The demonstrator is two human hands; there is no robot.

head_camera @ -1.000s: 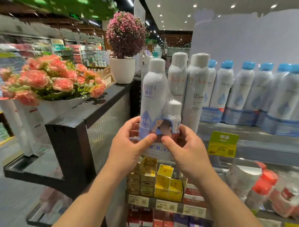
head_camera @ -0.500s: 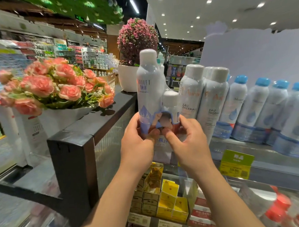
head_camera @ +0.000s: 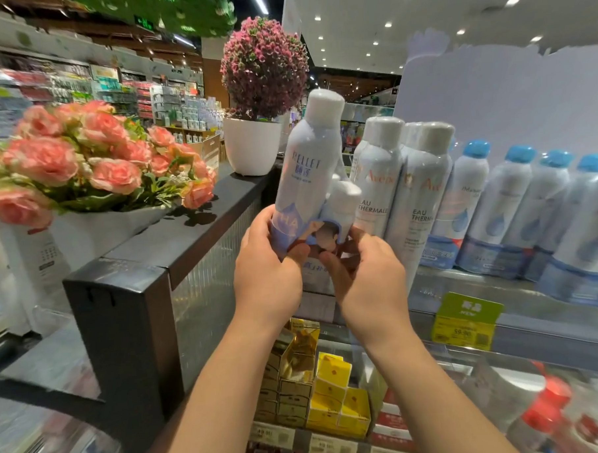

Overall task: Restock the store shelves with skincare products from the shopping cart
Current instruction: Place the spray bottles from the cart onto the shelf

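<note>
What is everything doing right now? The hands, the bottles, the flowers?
Left hand: holds the spray bottle set's base.
Right hand: holds the set's base from the other side.
Spray bottle set: held upright, capped, tall and small bottle bundled together.
White-capped bottles: standing on the shelf, capped.
Blue-capped bottles: standing in a row, capped.
Pink roses: sitting in a white holder.
Purple flower ball: upright in a white pot.

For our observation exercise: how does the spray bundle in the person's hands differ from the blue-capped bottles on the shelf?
The spray bundle has white caps; the blue-capped bottles have blue ones. The bundle is gripped at its base by the left hand and right hand, tilted; the blue-capped bottles stand upright in a row. Both are pale spray cans.
</note>
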